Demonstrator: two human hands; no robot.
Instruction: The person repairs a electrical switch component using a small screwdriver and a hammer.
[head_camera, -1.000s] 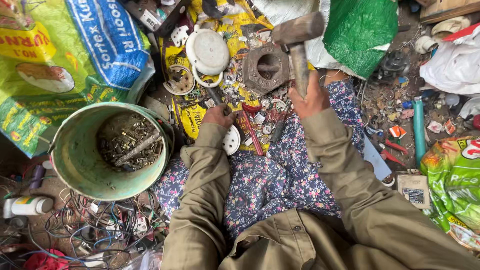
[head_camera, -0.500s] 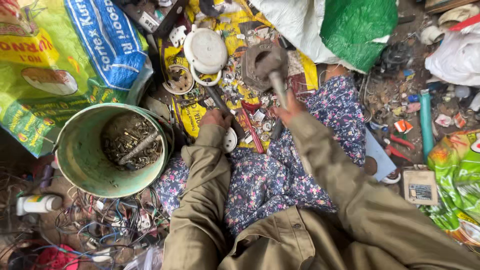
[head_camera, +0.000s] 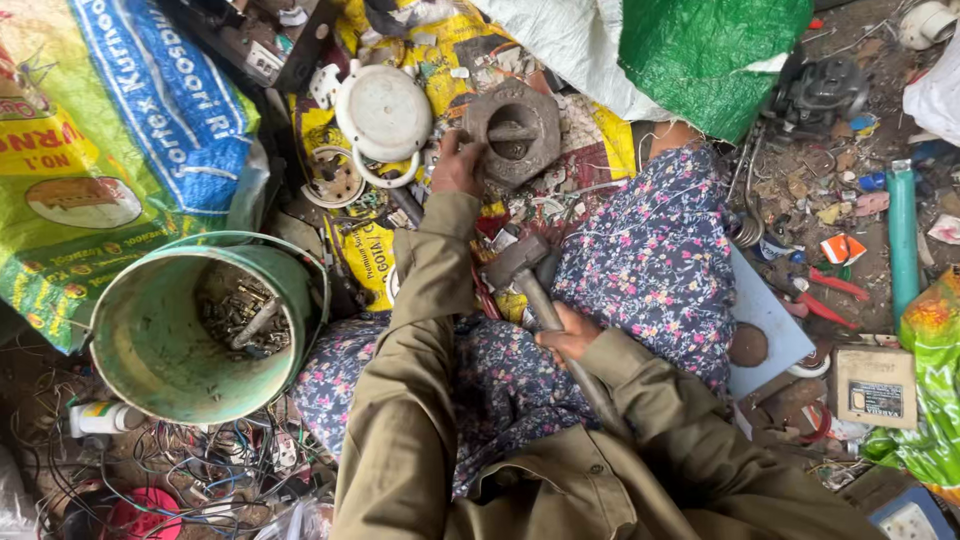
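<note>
I sit on the ground in a flowered garment and olive sleeves. My right hand (head_camera: 572, 334) grips the handle of a metal hammer (head_camera: 519, 264), whose head rests low near my lap. My left hand (head_camera: 455, 165) reaches forward and touches the left edge of a grey hexagonal metal block (head_camera: 512, 131) with a round hollow in its middle. The block lies on a yellow printed sack (head_camera: 372, 250) among small scrap bits.
A green bucket (head_camera: 150, 345) with metal scrap inside stands at my left. A white round lid (head_camera: 383, 112) lies beside the block. Printed sacks (head_camera: 110, 130), a green bag (head_camera: 715, 60), tangled wires (head_camera: 200, 470), a green tube (head_camera: 902, 235) and litter surround me.
The hammer came down from above the block and now rests low by my lap. My left hand moved forward from near my knee to the block.
</note>
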